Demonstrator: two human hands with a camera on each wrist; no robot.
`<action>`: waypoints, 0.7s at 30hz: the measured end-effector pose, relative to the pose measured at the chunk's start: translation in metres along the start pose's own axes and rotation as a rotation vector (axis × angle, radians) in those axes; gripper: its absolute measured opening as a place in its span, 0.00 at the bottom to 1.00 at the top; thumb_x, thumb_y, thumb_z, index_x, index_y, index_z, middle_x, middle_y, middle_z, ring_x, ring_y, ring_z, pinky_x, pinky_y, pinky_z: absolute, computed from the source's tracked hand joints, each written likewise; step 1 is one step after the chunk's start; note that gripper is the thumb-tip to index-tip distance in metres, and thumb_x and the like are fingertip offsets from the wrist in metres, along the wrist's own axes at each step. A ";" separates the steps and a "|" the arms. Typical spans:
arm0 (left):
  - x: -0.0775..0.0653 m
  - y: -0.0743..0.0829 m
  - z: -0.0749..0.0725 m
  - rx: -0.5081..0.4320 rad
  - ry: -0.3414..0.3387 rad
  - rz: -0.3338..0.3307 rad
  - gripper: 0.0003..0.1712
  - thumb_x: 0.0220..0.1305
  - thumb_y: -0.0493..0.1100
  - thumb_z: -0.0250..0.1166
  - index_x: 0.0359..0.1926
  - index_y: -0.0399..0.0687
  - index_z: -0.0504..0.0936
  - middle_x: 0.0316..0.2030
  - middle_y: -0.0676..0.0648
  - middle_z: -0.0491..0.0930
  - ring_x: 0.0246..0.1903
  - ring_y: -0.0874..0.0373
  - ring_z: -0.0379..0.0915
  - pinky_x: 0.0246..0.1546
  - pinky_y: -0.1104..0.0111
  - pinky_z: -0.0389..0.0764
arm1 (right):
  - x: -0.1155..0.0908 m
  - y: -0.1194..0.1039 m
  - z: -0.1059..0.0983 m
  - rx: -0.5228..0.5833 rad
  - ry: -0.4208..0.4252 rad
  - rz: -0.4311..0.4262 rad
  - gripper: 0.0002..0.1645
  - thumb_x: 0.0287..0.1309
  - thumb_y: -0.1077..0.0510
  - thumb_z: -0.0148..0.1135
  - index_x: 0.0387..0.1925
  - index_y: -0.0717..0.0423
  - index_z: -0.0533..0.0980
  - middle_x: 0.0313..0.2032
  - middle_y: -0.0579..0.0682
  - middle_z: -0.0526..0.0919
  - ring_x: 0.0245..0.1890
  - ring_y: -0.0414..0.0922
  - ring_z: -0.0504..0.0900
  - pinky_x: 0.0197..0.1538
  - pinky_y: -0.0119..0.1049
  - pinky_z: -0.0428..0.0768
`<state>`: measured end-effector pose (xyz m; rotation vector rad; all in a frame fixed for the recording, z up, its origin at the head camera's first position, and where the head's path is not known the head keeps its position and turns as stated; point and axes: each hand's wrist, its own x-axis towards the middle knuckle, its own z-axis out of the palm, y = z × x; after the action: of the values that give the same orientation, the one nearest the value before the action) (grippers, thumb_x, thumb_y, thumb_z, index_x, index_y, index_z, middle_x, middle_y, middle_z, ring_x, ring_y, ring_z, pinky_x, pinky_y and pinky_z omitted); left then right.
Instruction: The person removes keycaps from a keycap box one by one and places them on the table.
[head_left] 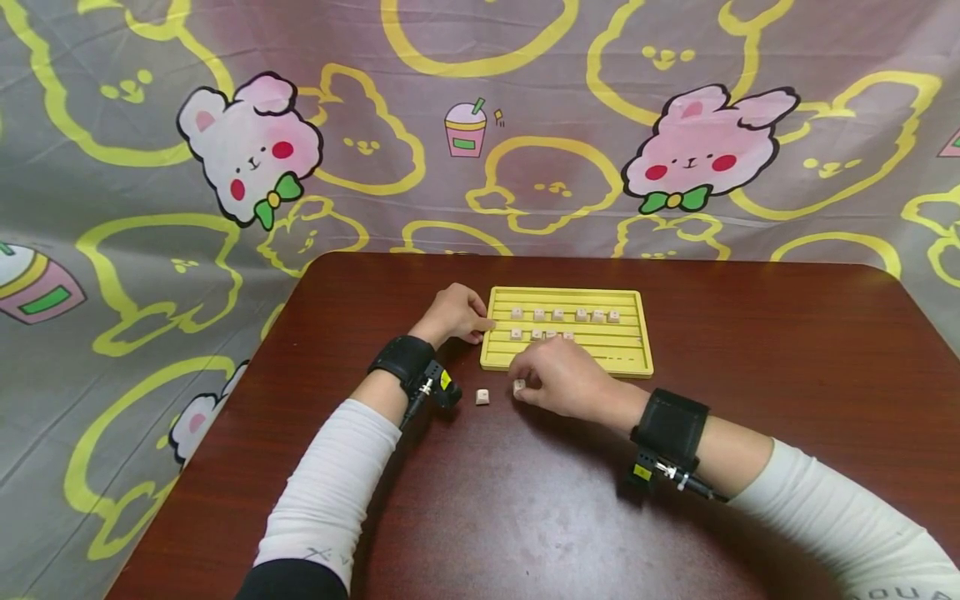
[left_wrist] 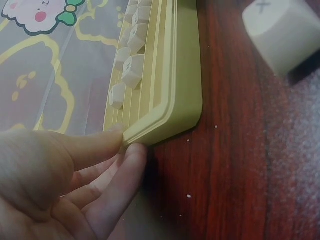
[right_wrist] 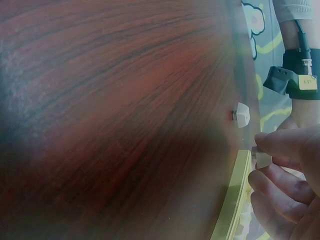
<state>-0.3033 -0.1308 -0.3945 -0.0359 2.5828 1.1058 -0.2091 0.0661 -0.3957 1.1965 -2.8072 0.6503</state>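
Note:
A yellow ridged tray (head_left: 641,333) lies on the table, with several white keycaps (head_left: 581,315) set in its upper row. A second row of keycaps (head_left: 516,334) sits below, partly hidden by the right hand. My left hand (head_left: 455,312) pinches the tray's left edge between thumb and fingers, as the left wrist view shows at the tray's corner (left_wrist: 165,117). Just in front of the tray, my right hand (head_left: 564,379) pinches a white keycap (right_wrist: 263,159) between thumb and fingertips. One loose keycap (head_left: 482,397) rests on the table left of the right hand.
The dark reddish-brown table (head_left: 570,517) reflects light in front of the tray. A patterned cloth (head_left: 547,108) with rabbits and yellow outlines hangs behind the table and along its left side. Each wrist wears a black strap (head_left: 670,429) with a small camera.

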 end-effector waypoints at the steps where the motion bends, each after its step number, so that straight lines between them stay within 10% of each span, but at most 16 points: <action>1: 0.000 0.000 0.000 0.003 0.001 -0.001 0.12 0.60 0.38 0.71 0.41 0.35 0.82 0.36 0.39 0.80 0.22 0.58 0.81 0.32 0.66 0.89 | 0.000 0.000 0.000 -0.003 -0.001 -0.001 0.07 0.55 0.57 0.72 0.37 0.49 0.86 0.34 0.41 0.88 0.32 0.36 0.85 0.37 0.30 0.84; 21: 0.000 0.001 -0.001 0.007 0.014 -0.022 0.13 0.60 0.39 0.72 0.43 0.36 0.82 0.44 0.37 0.80 0.22 0.59 0.81 0.30 0.67 0.89 | 0.004 -0.005 0.013 -0.029 -0.019 -0.015 0.06 0.55 0.57 0.71 0.36 0.44 0.87 0.32 0.37 0.88 0.31 0.33 0.83 0.35 0.29 0.82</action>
<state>-0.3033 -0.1306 -0.3934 -0.0709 2.5927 1.0919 -0.2064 0.0550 -0.4047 1.2242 -2.8104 0.5989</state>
